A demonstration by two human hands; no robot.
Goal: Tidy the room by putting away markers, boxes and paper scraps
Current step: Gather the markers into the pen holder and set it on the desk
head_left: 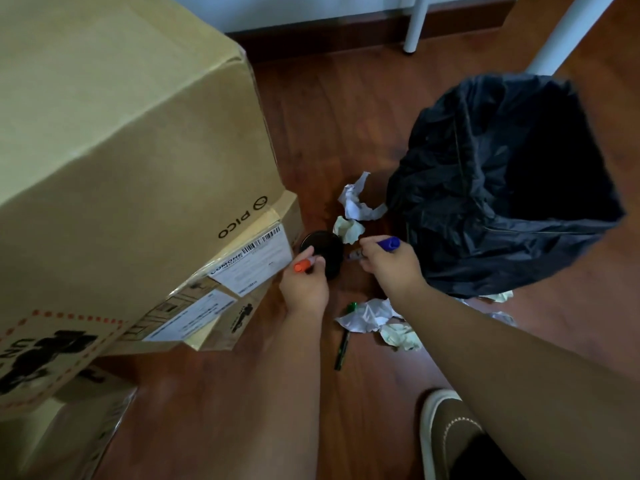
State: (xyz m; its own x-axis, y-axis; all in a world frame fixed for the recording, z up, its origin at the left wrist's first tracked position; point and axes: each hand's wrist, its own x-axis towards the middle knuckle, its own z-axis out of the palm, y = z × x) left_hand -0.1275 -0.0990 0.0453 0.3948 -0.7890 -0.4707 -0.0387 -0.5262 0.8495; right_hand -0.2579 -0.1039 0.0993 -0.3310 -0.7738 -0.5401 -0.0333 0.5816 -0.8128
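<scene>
My left hand [304, 284] holds an orange-capped marker [304, 264] right beside a black round cup [323, 252] on the floor. My right hand [388, 265] grips a blue-capped marker [388, 243] just right of that cup. A green marker [343, 341] lies on the floor below my hands, its cap end against crumpled paper. Paper scraps lie around: white ones [356, 199] and a pale green one [349, 228] above the cup, more scraps [374, 317] under my right forearm. A big cardboard box [131, 161] fills the left.
A bin lined with a black bag [502, 188] stands open to the right of my hands. Smaller cardboard boxes [69, 427] sit under the big box at lower left. White table legs [415, 22] rise at the back. My shoe [446, 427] is at the bottom right on the wooden floor.
</scene>
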